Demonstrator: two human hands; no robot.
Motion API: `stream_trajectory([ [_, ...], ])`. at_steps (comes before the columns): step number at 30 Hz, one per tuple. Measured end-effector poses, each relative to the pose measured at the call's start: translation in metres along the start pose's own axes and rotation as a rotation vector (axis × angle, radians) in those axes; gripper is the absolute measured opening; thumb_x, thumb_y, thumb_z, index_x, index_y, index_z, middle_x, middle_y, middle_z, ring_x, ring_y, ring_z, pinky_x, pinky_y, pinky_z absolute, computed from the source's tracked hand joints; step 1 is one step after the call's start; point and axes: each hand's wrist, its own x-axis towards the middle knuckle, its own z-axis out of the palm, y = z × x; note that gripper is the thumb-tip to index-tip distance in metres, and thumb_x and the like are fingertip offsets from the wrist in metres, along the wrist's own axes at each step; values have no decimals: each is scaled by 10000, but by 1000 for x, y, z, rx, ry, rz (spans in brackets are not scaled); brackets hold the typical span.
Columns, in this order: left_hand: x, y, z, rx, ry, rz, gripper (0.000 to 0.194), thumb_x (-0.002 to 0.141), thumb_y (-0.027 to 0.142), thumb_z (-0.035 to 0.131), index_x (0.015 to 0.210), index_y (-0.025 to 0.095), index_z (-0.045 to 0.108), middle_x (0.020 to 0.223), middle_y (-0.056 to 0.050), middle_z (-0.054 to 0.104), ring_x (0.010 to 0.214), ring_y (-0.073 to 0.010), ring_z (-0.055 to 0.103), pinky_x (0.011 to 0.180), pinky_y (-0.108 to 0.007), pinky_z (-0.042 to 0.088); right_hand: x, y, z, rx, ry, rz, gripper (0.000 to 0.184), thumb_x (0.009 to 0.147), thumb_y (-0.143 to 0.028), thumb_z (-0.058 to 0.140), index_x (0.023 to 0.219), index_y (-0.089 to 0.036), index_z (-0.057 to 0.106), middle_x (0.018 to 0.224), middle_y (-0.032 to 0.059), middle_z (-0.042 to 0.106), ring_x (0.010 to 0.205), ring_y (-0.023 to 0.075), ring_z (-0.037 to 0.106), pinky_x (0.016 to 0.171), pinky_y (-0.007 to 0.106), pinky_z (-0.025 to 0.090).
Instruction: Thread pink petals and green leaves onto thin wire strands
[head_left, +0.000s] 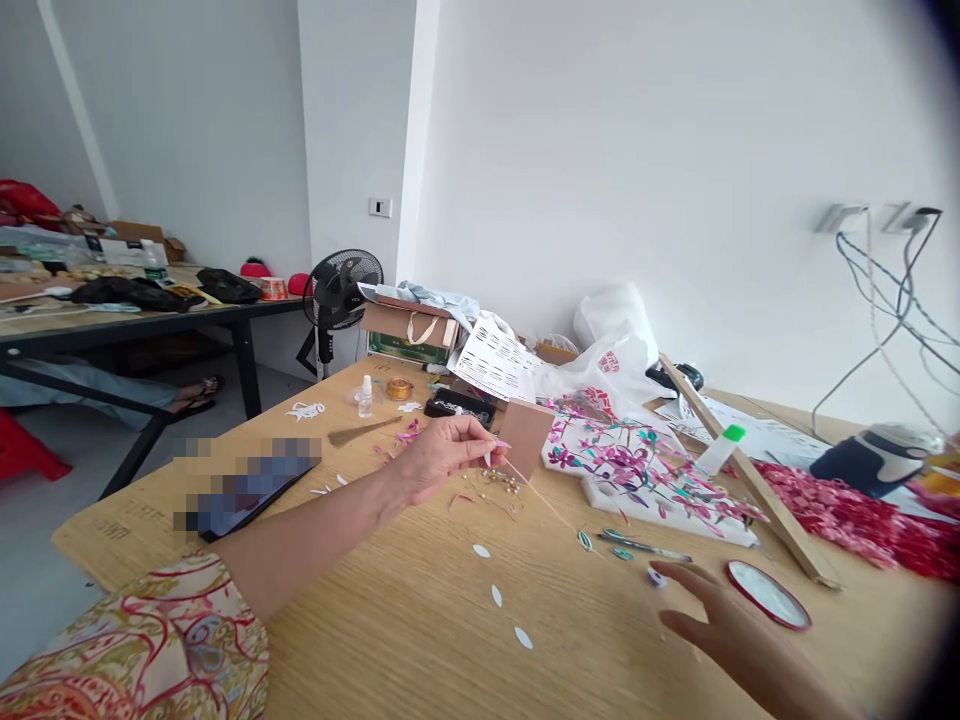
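My left hand pinches a small pink petal between thumb and fingertips, above the middle of the table. A pale thread runs from those fingertips down to the right; I cannot make out its far end. My right hand is low at the right, its thumb and forefinger apart, beside a small lilac spool. Whether it touches the spool is unclear. Three white leaf-shaped pieces lie in a line between my hands. Teal-edged leaf loops and a pen lie beyond the spool.
Purple and pink flower sprigs rest on white foam. A wooden bar, a red-rimmed oval dish and pink thread bundles are right. A phone stands left; a small bottle and papers are behind.
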Motion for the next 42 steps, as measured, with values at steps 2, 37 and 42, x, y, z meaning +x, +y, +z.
stream_trajectory([
  [2, -1, 1, 3, 102, 22, -26, 145, 677, 224, 648, 699, 103, 571, 730, -50, 646, 719, -117, 596, 665, -221, 430, 0, -1, -8, -146, 102, -16, 365, 571, -313, 590, 909, -196, 664, 1056, 122, 619, 979, 332, 533, 827, 432, 392],
  [37, -16, -10, 33, 676, -562, 133, 72, 751, 161, 541, 707, 137, 593, 703, -19, 584, 729, -117, 550, 682, -216, 409, 4, -155, -18, 123, -94, -517, 235, 801, -315, 454, 669, -206, 615, 629, 10, 608, 577, 131, 529, 528, 211, 388],
  [42, -12, -20, 38, 237, -262, 28, 121, 713, 227, 589, 687, 116, 548, 662, -9, 564, 674, -107, 545, 691, -242, 424, 12, -139, 22, 438, 33, -379, 251, 771, -371, 488, 667, -180, 612, 592, 2, 571, 555, 129, 501, 503, 207, 390],
])
